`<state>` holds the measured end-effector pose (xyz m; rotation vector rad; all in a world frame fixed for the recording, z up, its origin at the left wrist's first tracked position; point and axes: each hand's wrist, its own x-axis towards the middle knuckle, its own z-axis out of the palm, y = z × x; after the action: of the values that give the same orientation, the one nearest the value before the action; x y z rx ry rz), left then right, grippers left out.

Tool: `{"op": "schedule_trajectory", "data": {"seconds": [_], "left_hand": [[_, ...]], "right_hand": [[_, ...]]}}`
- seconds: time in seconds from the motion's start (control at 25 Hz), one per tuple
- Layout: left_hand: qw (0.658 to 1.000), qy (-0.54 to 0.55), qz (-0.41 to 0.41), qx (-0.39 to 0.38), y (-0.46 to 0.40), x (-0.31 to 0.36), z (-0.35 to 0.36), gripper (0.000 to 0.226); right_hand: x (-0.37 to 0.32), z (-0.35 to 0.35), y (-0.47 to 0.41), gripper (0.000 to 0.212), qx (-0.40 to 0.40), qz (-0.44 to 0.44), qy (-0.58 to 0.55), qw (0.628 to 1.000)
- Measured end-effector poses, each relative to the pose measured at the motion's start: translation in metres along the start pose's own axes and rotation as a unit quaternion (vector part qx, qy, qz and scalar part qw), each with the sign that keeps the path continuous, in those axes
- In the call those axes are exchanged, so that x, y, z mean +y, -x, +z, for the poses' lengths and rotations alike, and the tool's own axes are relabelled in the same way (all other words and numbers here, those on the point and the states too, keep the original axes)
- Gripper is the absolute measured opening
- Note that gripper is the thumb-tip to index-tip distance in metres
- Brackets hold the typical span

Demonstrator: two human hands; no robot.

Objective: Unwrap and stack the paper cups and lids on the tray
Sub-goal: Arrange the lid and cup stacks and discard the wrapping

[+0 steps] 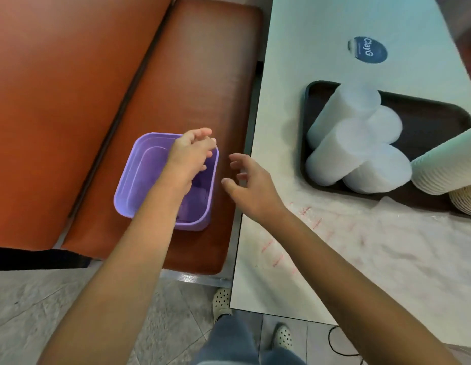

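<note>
Orange-brown bench seat beside a pale table; grey tiled floor below.

Item: purple tub, on the bench cushion, nothing visible inside.

Item: dark tray, on the table. Carries four white stacks of lids, standing close together and touching. At the tray's near right corner, a stack of paper cups leans across the rim, with a second, tan cup stack just beside it, partly cut off by the frame edge.

Item: clear plastic wrapping with red print, lying flat on the table, just in front of the tray.

Item: round blue sticker, on the table beyond the tray.

Left hand: over the tub's far rim, fingers loosely curled, holding nothing I can make out.

Right hand: between tub and table edge, fingers spread, holding nothing.

Step in hand, by my reckoning: clearing waste at the tub; unwrapping looks largely done. Next move probably calls for turning back to the table, gathering the loose wrapping, and setting the leaning cups square on the tray.
</note>
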<state>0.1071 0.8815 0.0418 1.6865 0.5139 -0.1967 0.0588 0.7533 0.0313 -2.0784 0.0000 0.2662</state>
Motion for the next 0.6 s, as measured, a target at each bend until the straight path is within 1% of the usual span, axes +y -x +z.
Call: {"op": "schedule_trajectory", "data": {"seconds": [0.08, 0.2, 0.28, 0.4, 0.48, 0.52, 0.6], "left_hand": [[0.996, 0.009, 0.063, -0.061, 0.046, 0.019, 0.023, 0.016], [0.986, -0.015, 0.096, -0.138, 0.098, 0.025, 0.063, 0.018], [0.980, -0.055, 0.107, -0.161, 0.121, 0.014, 0.088, 0.018], [0.975, -0.096, 0.103, -0.170, 0.151, -0.009, 0.131, 0.017], [0.965, -0.165, 0.106, -0.175, 0.169, -0.028, 0.161, 0.020], [0.953, -0.216, 0.117, -0.177, 0.178, -0.037, 0.176, 0.024], [0.914, -0.335, 0.154, -0.169, 0.190, -0.054, 0.201, 0.037]], "right_hand": [[0.008, -0.046, 0.033, 0.041, 0.032, -0.024, 0.017, 0.999], [0.041, -0.103, 0.068, 0.035, 0.092, -0.014, 0.047, 0.995], [0.068, -0.135, 0.087, 0.031, 0.132, -0.006, 0.071, 0.989], [0.116, -0.176, 0.122, 0.031, 0.182, 0.018, 0.131, 0.974], [0.153, -0.194, 0.146, 0.037, 0.205, 0.077, 0.205, 0.954], [0.169, -0.202, 0.158, 0.043, 0.208, 0.109, 0.251, 0.939], [0.195, -0.213, 0.175, 0.053, 0.191, 0.151, 0.317, 0.917]]}}
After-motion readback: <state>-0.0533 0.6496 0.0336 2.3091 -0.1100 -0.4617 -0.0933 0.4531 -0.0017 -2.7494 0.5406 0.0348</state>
